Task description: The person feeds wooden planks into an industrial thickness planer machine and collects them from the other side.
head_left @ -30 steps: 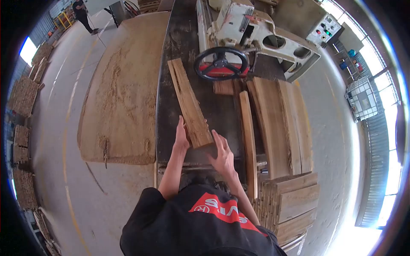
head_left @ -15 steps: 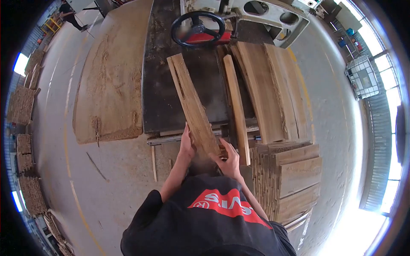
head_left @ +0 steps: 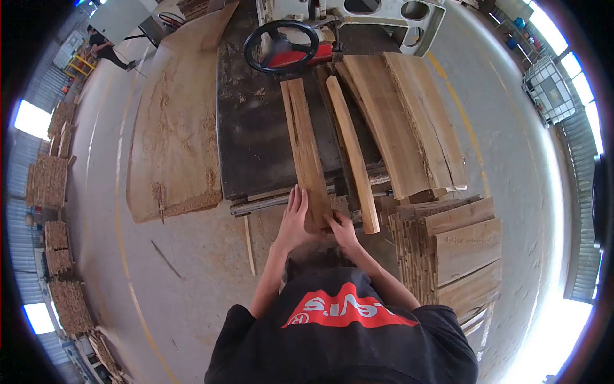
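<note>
A long wooden board (head_left: 306, 150) with a dark split near its far end lies over the black machine table (head_left: 252, 150), its near end reaching past the table's edge toward me. My left hand (head_left: 295, 221) rests flat against the board's left side, fingers stretched out. At the near right corner, my right hand (head_left: 343, 232) grips the board with fingers bent round its edge. Just right of it is a narrow wooden strip (head_left: 354, 157) beside the machine's fence.
A black handwheel (head_left: 280, 46) and pale machine frame (head_left: 390, 22) stand beyond. Wide planks (head_left: 409, 121) lie right, above stacked boards (head_left: 467, 246). A large wooden sheet (head_left: 173, 128) is left. Another person (head_left: 105, 50) stands far left.
The board has turned straighter, its far end swinging right. My left hand has flattened against its side, and my right hand has closed on its near end. The view has shifted slightly.
</note>
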Demonstrator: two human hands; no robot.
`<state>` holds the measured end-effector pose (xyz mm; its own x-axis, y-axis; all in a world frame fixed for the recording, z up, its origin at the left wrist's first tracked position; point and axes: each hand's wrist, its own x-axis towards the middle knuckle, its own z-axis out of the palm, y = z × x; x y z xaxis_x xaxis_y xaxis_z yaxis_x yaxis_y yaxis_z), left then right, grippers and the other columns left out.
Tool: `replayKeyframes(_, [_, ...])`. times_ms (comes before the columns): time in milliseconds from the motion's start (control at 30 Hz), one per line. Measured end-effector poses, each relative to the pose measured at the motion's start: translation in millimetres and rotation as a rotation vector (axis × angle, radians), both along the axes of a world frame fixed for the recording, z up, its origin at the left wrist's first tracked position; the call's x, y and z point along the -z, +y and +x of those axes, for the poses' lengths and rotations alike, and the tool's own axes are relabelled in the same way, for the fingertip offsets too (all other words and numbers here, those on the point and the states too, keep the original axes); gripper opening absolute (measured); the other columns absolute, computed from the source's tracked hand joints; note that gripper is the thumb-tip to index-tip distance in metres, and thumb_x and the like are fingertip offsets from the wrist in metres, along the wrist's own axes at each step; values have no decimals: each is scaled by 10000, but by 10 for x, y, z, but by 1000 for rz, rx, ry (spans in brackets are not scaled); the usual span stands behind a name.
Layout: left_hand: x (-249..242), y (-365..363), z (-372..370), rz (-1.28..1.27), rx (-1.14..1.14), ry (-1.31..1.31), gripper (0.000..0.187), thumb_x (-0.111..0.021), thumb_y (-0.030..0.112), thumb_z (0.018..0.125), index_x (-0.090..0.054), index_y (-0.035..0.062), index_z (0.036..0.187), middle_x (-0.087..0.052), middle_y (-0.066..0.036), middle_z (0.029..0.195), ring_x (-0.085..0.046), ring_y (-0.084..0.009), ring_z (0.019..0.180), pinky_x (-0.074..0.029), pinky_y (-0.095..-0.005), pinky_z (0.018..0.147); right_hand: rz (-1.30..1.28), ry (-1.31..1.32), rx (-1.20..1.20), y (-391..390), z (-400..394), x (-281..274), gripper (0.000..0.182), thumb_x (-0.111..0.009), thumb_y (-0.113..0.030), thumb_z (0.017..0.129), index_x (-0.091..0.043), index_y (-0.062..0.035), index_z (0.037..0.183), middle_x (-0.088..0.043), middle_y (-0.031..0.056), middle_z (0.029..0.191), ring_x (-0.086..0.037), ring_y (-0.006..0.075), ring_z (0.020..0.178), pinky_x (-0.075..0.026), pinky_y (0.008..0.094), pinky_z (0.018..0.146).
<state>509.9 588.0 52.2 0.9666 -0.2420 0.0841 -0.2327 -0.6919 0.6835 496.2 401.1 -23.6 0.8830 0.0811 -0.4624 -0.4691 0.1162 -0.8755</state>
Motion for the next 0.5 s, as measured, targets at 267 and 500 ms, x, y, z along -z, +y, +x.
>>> replayKeyframes(267, [29, -107, 531, 379, -48, -44, 1377, -979, 524, 634, -252, -52, 1652, -328, -277, 1689, -120, -420, 1640, -225, -597, 1293, 94, 44, 172, 142, 355, 111, 356, -697, -302, 1042, -701, -13, 1250, -733, 41, 1049, -687, 131, 936, -552, 297, 783])
replayKeyframes(500, [30, -104, 877, 382, -67, -84, 1321, -986, 452, 596, -322, -60, 1617, -389, -269, 1656, -173, -400, 1634, -263, -637, 1253, -82, 210, 86, 136, 538, -130, 442, -708, -481, 1017, -743, -40, 1014, -705, 39, 844, -649, 126, 746, -521, 318, 673])
